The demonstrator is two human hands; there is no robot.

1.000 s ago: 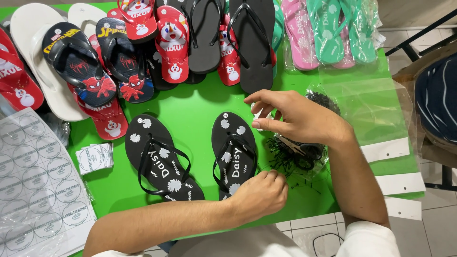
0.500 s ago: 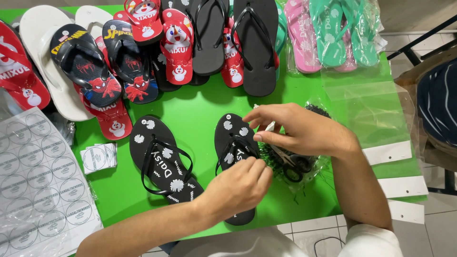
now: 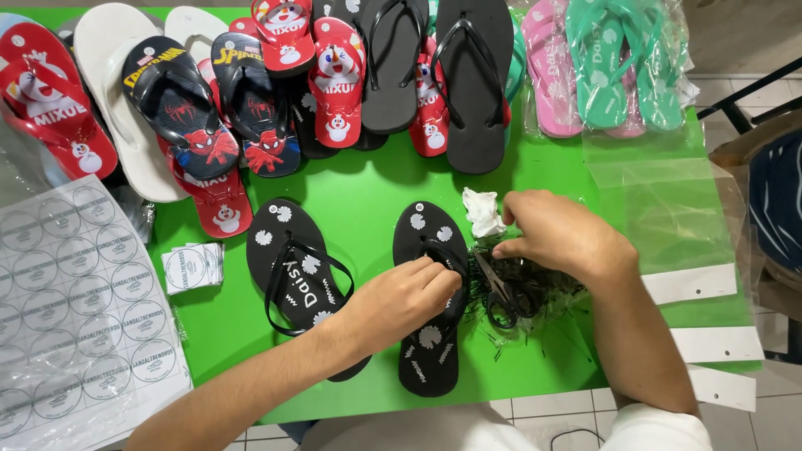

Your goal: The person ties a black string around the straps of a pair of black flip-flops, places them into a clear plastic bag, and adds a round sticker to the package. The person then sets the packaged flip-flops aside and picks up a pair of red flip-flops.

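Green table [image 3: 368, 188] crowded with flip-flops. Our left hand [image 3: 401, 301] presses the black sandal [image 3: 430, 292], fingers curled on its strap. Our right hand [image 3: 560, 238] pinches black ties [image 3: 535, 288] beside scissors [image 3: 499, 292].

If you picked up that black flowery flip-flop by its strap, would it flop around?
Probably a little. The black flip-flop under the left hand looks thin and flat, so likely light and bendy. Its strap is a slim loop, so the sole would probably dangle. It shouldn't roll.
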